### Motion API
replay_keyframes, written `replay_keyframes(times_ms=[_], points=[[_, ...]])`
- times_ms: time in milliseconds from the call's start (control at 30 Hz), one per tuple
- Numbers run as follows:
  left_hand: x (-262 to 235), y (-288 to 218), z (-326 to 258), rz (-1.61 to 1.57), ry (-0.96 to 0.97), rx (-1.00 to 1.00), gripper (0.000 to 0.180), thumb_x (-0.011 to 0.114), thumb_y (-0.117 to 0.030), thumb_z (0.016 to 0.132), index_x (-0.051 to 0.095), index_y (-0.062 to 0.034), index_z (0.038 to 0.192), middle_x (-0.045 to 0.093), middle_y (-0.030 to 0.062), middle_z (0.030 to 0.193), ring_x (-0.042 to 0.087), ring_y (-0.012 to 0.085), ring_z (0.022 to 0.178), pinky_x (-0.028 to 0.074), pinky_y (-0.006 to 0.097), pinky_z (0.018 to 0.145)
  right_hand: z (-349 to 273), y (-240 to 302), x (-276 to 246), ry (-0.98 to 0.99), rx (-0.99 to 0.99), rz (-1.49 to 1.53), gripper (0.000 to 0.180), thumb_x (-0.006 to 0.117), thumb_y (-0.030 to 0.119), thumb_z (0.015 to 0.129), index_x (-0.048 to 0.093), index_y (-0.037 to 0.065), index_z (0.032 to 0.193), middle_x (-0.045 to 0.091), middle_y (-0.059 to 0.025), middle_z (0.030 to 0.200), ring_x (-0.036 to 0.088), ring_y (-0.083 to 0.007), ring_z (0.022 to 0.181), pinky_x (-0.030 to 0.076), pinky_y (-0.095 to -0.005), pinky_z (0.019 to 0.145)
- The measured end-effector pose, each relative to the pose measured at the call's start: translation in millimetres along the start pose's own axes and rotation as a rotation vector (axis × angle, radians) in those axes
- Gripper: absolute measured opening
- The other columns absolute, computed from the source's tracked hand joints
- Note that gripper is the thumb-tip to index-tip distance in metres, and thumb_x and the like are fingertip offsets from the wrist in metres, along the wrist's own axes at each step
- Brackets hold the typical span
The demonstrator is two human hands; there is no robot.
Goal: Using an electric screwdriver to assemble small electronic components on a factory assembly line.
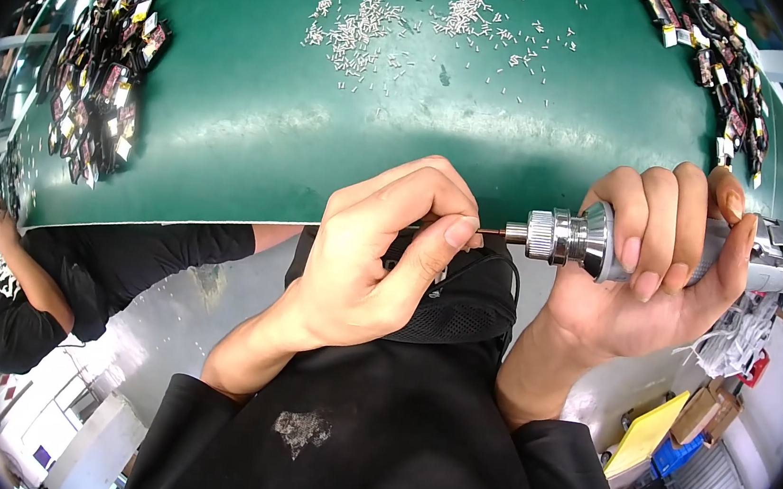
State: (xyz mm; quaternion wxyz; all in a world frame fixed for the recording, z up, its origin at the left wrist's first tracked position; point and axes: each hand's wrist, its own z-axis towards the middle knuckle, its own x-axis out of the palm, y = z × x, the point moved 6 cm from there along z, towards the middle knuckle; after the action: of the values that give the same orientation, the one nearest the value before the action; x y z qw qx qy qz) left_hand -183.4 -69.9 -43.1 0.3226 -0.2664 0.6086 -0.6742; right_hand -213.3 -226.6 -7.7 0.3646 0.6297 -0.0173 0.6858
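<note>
Two hands meet at the middle of the head view. The left hand (367, 251) is pinched tight, thumb against forefinger, around the far end of one slim bit (493, 232); if a smaller piece sits in that pinch, the fingers hide it. At 3 o'clock the right hand (623, 312) is wrapped around one silver power driver (565, 238), its nose pointing to 9 o'clock, just off the front edge of the green table (231, 132).

To handle this well, I would keep bit and driver in one straight line, steady the wrists at the same height, seat the tip squarely, and clear the left fingertips from the bit before any spin.

As for numbers: small silver pins (361, 36) lie scattered toward 12 o'clock, far too many to count. Dark tagged items form two heaps, a left heap (95, 70) at 10 o'clock and a right heap (715, 73) at 2 o'clock; overlap hides each exact total. One black mesh pouch (460, 314) shows just below the hands, one co-worker (25, 325) between 8 and 9 o'clock, and one yellow board (648, 434) at 4.
</note>
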Motion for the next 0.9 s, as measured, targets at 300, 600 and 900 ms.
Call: replay_keyframes(times_ms=[300,600,900], points=[[-110,-52,48,0.645,-0.395,0.205,0.004,0.065,0.0,0.08,0.066,0.0027,0.081,0.061,0.0055,0.068,0.051,0.0096,0.059,0.039,0.022,0.054,3,-5,-21,-0.245,-0.068,0.011,0.015,0.042,0.021,0.095,0.044,0.008,0.09,0.031,0.0042,0.05,0.029,-0.0071,0.039,0.033,-0.0251,0.045],[-247,-13,230,1.137,-0.414,-0.022,0.025,0.056,-0.02,0.086,0.063,0.0027,0.093,0.065,0.0135,0.07,0.064,0.0242,0.069,0.049,0.034,0.066,-17,-23,-36,-0.257,0.015,-0.019,0.011,0.043,0.015,0.094,0.04,0.007,0.087,0.032,0.0013,0.05,0.032,-0.0083,0.038,0.035,-0.0252,0.043],[-229,26,312,1.448,-0.328,-0.112,0.041,0.063,-0.02,0.08,0.052,0.0041,0.111,0.057,0.0251,0.104,0.057,0.0412,0.097,0.049,0.045,0.084,-8,-29,-34,-0.17,0.088,0.007,0.011,0.043,0.018,0.092,0.041,0.008,0.088,0.035,-0.001,0.051,0.035,-0.0113,0.04,0.038,-0.0283,0.047]])
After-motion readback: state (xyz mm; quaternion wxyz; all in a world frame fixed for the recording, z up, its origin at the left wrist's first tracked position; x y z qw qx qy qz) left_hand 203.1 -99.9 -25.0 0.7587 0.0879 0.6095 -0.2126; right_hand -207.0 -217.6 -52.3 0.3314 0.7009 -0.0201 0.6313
